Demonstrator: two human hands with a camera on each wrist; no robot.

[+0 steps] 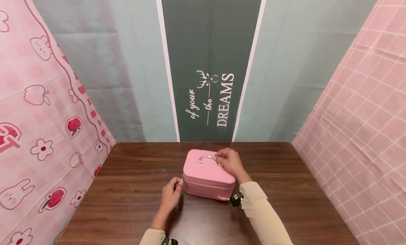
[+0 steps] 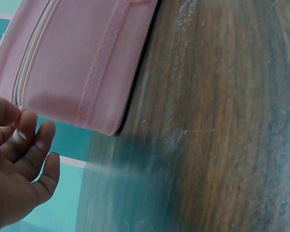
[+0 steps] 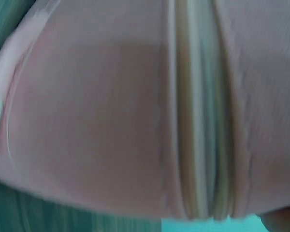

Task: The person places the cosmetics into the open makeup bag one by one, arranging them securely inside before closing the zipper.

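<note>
A pink vanity case with a silver handle on its lid stands on the wooden table. At its left front corner my left hand pinches the zipper pull. That hand shows in the left wrist view with thumb and index at the end of the zipper, its other fingers loosely bent. My right hand reaches over the lid from the right and grips the handle's right end. A blurred right wrist view shows the zipper band close up, with a fingertip at the lower corner.
The brown wooden table extends around the case on every side. Behind it hangs a green and grey cloth with white lettering. Pink printed cloth hangs on the left, and pink checked cloth on the right.
</note>
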